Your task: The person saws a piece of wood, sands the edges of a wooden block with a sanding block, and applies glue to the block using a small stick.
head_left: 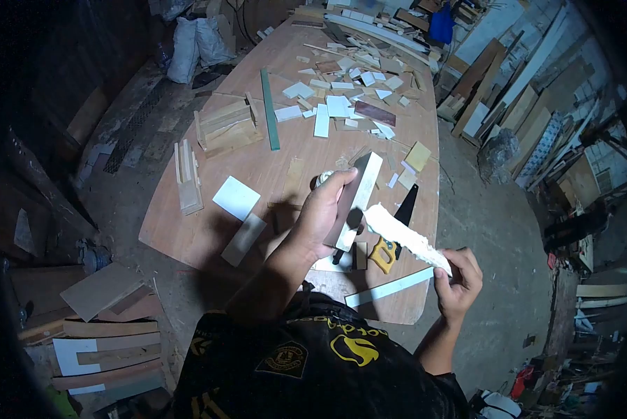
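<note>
My left hand [318, 218] is closed around a wooden block [370, 174] with a pale long face and a brown side, tilted above the table. In my right hand [461, 285], thumb and fingers pinch the end of a ragged white strip [411, 239], whose exact material I cannot tell. Its far end overlaps the lower part of the block in this view. Below the strip lies a handsaw [384, 255] with a yellow handle and dark blade. A long white-faced slat [391, 286] extends along the table's near edge toward my right hand.
Wood offcuts [338, 106] are scattered over the table's far half. A green slat [269, 108], a wooden box-like piece [229, 126] and white panels [236, 197] lie on the left. Boards [533, 133] lean on the right wall; stacked planks [111, 356] lie lower left.
</note>
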Demonstrator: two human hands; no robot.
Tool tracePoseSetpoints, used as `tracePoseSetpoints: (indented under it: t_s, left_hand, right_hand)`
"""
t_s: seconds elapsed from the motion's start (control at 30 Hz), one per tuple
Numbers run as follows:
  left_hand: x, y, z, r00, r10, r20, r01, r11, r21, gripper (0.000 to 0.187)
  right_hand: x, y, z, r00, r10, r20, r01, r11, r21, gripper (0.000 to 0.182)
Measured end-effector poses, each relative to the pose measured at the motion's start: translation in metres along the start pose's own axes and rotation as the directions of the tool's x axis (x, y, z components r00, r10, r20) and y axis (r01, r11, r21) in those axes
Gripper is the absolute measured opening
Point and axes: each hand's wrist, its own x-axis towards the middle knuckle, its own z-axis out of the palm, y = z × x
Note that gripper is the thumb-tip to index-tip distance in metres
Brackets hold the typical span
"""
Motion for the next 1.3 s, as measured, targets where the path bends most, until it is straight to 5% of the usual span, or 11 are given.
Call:
tracePoseSetpoints:
  t_s: [0.07, 0.3, 0.6, 0.73, 0.97, 1.1, 1.17, 1.3]
  left_hand:
    - [0.006, 0.001, -0.014, 0.988, -0.042, 0.146, 0.028, 0.995, 0.092, 0.043]
    - [0.022, 0.005, -0.021, 0.959, -0.141, 0.244, 0.138, 0.99, 0.03, 0.044]
    - [0.023, -0.002, -0.016, 0.994, -0.042, 0.105, 0.041, 0.999, 0.011, 0.045]
    - [0.038, -0.009, -0.041, 0.976, -0.023, 0.216, 0.005, 0.997, 0.081, 0.044]
    - [0.046, -0.011, -0.053, 0.998, 0.029, 0.055, -0.036, 0.992, 0.12, 0.043]
    - [0.053, -0.012, -0.062, 0.988, -0.029, 0.149, 0.009, 0.992, 0.127, 0.043]
    - [0.055, -0.015, -0.059, 1.0, -0.005, -0.017, 0.008, 0.985, 0.175, 0.045]
    - [0.059, -0.015, -0.057, 0.997, -0.065, -0.05, 0.074, 0.977, 0.199, 0.04]
  right_hand:
    - [0.005, -0.003, 0.0, 0.998, -0.054, 0.028, 0.054, 0.998, -0.017, 0.023]
    - [0.016, -0.007, 0.003, 0.983, -0.128, 0.131, 0.144, 0.983, -0.117, 0.025]
    - [0.021, 0.003, 0.008, 0.999, -0.031, 0.039, 0.033, 0.998, -0.062, 0.024]
    - [0.018, 0.008, 0.01, 0.997, 0.055, 0.053, -0.053, 0.998, -0.033, 0.021]
    - [0.015, 0.018, 0.015, 0.99, 0.111, 0.09, -0.114, 0.993, 0.022, 0.019]
    - [0.007, 0.028, 0.025, 0.945, 0.294, 0.146, -0.325, 0.901, 0.288, 0.027]
    - [0.006, 0.028, 0.028, 0.926, 0.327, 0.189, -0.376, 0.851, 0.368, 0.034]
    - [0.006, 0.03, 0.03, 0.872, 0.403, 0.276, -0.489, 0.723, 0.488, 0.036]
